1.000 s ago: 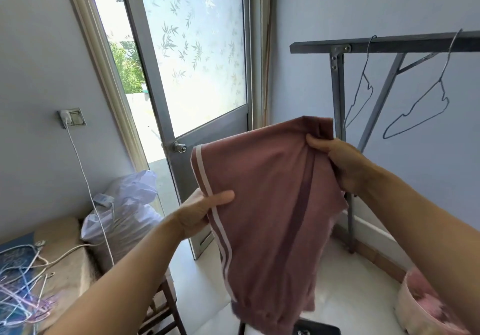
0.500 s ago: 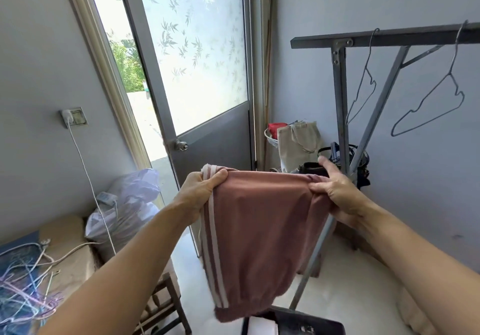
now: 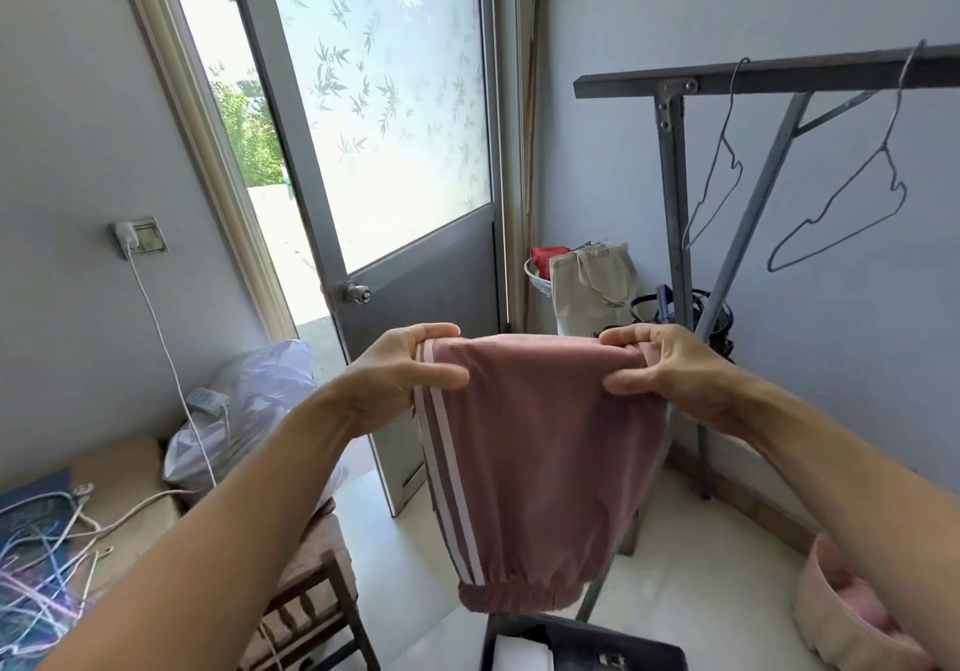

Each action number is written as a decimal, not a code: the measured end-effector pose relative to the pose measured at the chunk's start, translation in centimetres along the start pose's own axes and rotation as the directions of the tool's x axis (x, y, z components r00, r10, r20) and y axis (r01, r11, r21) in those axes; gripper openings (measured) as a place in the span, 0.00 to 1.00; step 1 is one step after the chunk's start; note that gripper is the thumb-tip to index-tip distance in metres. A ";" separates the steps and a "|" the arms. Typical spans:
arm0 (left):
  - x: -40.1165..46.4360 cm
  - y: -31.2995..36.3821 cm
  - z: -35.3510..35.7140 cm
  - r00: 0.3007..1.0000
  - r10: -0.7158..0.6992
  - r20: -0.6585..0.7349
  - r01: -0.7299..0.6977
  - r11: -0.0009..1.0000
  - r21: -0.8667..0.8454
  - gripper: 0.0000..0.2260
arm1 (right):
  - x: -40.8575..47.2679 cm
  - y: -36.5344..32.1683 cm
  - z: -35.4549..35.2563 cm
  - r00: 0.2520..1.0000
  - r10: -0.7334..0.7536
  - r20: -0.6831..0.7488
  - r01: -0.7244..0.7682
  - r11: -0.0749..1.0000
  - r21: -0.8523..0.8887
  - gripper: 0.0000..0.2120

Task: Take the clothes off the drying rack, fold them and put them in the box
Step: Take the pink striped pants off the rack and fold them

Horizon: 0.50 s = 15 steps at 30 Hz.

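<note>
Head view: both hands' fingers (image 3: 441, 330) pinch folded pink trousers' (image 3: 535, 457) top edge.

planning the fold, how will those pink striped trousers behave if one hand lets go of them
The pink fabric trousers with white side stripes would probably flop down on the released side: they hang limp below the top edge that the left hand and right hand pinch. They seem light, since fingertip pinches alone carry them. The elastic cuff looks bunched, so it may fold unevenly.
</note>
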<state>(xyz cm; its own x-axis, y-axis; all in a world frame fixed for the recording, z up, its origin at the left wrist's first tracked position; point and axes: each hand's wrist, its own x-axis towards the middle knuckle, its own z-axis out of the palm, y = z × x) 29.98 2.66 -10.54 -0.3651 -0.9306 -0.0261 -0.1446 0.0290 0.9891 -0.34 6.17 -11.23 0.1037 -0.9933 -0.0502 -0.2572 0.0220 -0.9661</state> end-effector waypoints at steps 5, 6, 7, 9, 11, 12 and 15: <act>0.4 -0.3 -0.3 0.994 0.092 0.053 -0.104 0.760 0.642 0.16 | 0.5 0.2 -0.6 0.999 -0.024 0.028 0.036 0.794 -0.607 0.16; 0.6 -0.4 -0.3 0.990 0.121 0.073 -0.135 0.666 0.734 0.09 | 0.5 0.1 -0.6 0.999 -0.044 0.005 0.035 0.725 -0.688 0.13; 0.6 -0.4 -0.2 0.988 0.130 0.079 -0.141 0.593 0.792 0.06 | 0.4 -0.2 -0.5 0.997 -0.073 -0.017 0.036 0.667 -0.744 0.09; 0.5 -0.6 -0.3 0.988 0.146 0.043 -0.115 0.527 0.842 0.14 | 0.1 -0.7 -0.4 0.991 -0.123 -0.058 0.029 0.611 -0.791 0.06; 0.5 -1.0 -0.7 0.982 0.188 0.001 -0.114 0.592 0.798 0.13 | -0.1 -0.9 -1.1 0.987 -0.143 -0.078 0.037 0.663 -0.748 0.07; 0.3 -1.1 -0.9 0.978 0.207 -0.025 -0.126 0.684 0.719 0.11 | -0.2 -0.8 -1.6 0.987 -0.139 -0.079 0.051 0.742 -0.668 0.07; -0.2 -1.4 -0.9 0.986 0.105 -0.131 -0.083 0.983 0.165 0.14 | -0.4 -0.5 -2.3 0.990 -0.101 -0.097 0.075 0.967 -0.242 0.02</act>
<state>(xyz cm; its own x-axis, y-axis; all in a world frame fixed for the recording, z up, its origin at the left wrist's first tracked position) 31.11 2.49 -11.80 -0.2547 -0.9622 0.0969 -0.2634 0.1654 0.9504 -2.45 6.30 -10.13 0.0356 -0.9968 0.0720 -0.4737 -0.0803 -0.8770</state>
